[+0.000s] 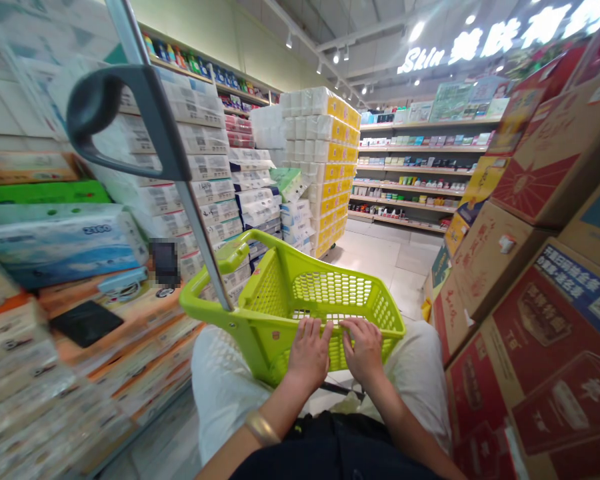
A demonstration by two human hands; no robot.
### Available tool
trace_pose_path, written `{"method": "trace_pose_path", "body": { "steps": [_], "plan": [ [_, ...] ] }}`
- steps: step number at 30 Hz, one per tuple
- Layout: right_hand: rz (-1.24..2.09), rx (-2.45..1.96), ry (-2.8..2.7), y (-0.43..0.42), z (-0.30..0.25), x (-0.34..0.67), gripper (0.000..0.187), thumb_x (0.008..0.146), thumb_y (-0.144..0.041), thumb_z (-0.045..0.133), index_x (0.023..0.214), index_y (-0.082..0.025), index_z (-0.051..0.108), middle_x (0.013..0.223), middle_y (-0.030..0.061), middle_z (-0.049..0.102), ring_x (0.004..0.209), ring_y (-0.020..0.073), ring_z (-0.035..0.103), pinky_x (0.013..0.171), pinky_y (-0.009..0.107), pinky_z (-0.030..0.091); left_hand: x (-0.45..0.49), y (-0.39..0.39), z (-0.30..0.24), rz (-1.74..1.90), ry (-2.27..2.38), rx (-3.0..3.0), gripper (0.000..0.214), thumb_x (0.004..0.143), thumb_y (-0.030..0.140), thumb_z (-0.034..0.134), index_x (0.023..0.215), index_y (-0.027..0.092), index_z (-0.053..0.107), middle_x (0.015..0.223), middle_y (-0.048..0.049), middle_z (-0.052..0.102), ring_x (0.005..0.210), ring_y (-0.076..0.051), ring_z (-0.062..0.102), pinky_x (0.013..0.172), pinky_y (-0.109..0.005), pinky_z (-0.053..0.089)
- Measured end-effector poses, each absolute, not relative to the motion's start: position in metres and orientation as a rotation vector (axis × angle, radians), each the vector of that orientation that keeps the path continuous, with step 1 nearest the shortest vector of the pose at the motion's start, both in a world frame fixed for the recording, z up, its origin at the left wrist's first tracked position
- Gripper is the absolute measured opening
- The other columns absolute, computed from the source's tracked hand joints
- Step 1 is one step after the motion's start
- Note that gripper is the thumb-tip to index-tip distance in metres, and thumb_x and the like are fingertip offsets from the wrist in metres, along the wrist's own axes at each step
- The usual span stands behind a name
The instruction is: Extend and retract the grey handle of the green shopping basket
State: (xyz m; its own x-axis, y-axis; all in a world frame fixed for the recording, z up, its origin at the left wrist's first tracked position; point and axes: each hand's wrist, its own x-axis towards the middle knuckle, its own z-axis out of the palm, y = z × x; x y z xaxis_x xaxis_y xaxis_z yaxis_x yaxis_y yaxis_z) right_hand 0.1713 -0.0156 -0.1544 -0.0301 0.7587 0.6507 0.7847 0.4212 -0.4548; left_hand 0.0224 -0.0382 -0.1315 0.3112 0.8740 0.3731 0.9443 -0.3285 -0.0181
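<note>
A lime-green plastic shopping basket (275,280) with perforated walls stands between my knees, tilted in view. My left hand (310,352) is closed over its near rim, fingertips hooked over the top edge. Just to the right, my right hand (364,348) grips the same rim, the two hands close together but apart. A metal pull rod rises from the basket's left end to a dark grey loop handle (130,123). The visible inside of the basket holds nothing; the part behind my hands is hidden.
On the left are stacked tissue packs (60,240) with a black flat object (87,323) on top. Cardboard cartons (500,253) rise close on the right. Ahead stand yellow-and-white paper packs (333,167) and shelves of small goods (420,163), with tiled floor (375,248) between.
</note>
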Motion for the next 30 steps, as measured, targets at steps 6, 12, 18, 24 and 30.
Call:
{"method": "trace_pose_path", "body": {
  "steps": [6,12,18,24,30],
  "plan": [
    [0.015,-1.374,-1.727,-0.010,-0.154,0.183,0.026,0.086,-0.019,0.048,0.099,-0.024,0.070,0.101,0.0042,0.069,0.098,0.0200,0.059,0.091,0.034,0.034,0.022,-0.038,-0.130,-0.440,-1.660,-2.356,0.065,0.072,0.017,0.057,0.134,0.021,0.041,0.123,-0.0116,0.049,0.121,-0.031,0.041,0.111,-0.051,0.027],
    [-0.014,-1.399,-1.712,-0.010,-0.153,0.180,0.025,0.086,-0.020,0.048,0.098,-0.024,0.070,0.099,0.0042,0.070,0.096,0.0203,0.058,0.090,0.034,0.034,0.021,-0.037,-0.133,-0.465,-1.661,-2.367,0.066,0.071,0.018,0.058,0.134,0.023,0.041,0.123,-0.0108,0.050,0.121,-0.031,0.041,0.111,-0.053,0.026],
    [0.048,-1.376,-1.747,-0.010,-0.153,0.180,0.025,0.086,-0.019,0.049,0.097,-0.025,0.070,0.099,0.0030,0.070,0.097,0.0203,0.059,0.091,0.035,0.033,0.020,-0.037,-0.134,-0.463,-1.637,-2.356,0.065,0.072,0.018,0.057,0.134,0.020,0.041,0.122,-0.0121,0.049,0.120,-0.031,0.041,0.112,-0.050,0.027],
    [0.025,-1.470,-1.621,-0.002,-0.153,0.192,0.026,0.086,-0.022,0.046,0.094,-0.023,0.071,0.097,0.0048,0.071,0.093,0.0212,0.060,0.089,0.035,0.035,0.020,-0.038,-0.132,-0.454,-1.647,-2.363,0.065,0.071,0.019,0.059,0.134,0.020,0.042,0.122,-0.0124,0.049,0.120,-0.031,0.040,0.111,-0.051,0.027],
    [-0.002,-1.330,-1.800,-0.013,-0.150,0.170,0.024,0.088,-0.020,0.048,0.099,-0.024,0.069,0.100,0.0048,0.070,0.097,0.0198,0.059,0.092,0.034,0.034,0.021,-0.038,-0.131,-0.447,-1.653,-2.357,0.065,0.071,0.018,0.057,0.134,0.021,0.042,0.123,-0.0112,0.049,0.120,-0.031,0.041,0.111,-0.051,0.028]
  ]
}}
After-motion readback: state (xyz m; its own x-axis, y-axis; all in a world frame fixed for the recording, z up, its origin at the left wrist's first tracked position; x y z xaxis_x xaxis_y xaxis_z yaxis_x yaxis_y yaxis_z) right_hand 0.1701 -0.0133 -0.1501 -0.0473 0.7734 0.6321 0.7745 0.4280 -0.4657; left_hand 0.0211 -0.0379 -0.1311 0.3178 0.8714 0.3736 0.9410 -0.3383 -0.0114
